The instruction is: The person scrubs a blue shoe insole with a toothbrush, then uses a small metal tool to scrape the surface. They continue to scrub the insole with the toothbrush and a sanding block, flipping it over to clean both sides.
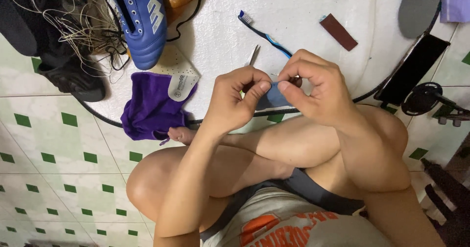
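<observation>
My left hand and my right hand meet in front of me over my crossed legs. Between their fingertips they pinch a small blue-grey patch of material. A thin metal tool lies on the round white board just behind my left hand. A blue toothbrush lies beyond my fingers, bristles to the left.
A blue football boot with tangled thread lies at the top left, a dark shoe beside it. A purple cloth and pale insole lie left of my hands. A brown sandpaper strip, grey insole and black phone are right.
</observation>
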